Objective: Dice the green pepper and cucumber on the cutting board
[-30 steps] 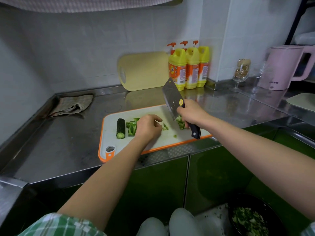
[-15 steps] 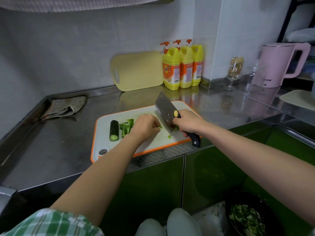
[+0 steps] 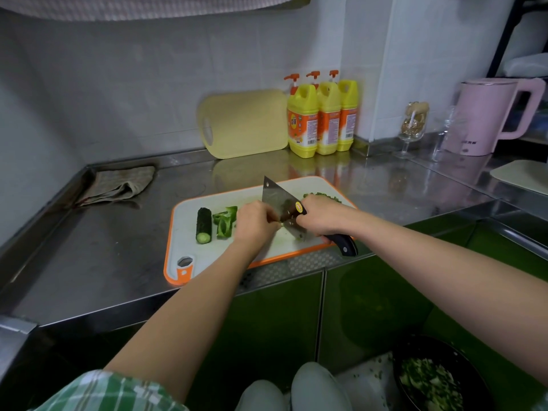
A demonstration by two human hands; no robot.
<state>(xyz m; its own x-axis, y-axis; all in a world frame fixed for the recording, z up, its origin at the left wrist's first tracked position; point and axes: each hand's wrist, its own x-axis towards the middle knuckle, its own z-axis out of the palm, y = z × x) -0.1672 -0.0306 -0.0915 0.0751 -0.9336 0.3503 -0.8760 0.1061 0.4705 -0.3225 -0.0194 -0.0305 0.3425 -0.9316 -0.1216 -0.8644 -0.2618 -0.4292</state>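
Cleaver [image 3: 275, 200] drops from raised to cutting board [image 3: 189, 221], right hand [image 3: 321, 218] gripping handle; left hand [image 3: 255, 222] curled beside blade, hold hidden; green pepper [image 3: 224, 222] strips, cucumber [image 3: 204, 225] remain uncut

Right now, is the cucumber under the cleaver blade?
No, the cucumber lies untouched at the cutting board's left end, with pepper strips and the left hand between it and the cleaver.

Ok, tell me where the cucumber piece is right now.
In the head view the cucumber piece lies on the cutting board's left part, just left of the green pepper strips, which separate it from the left hand.
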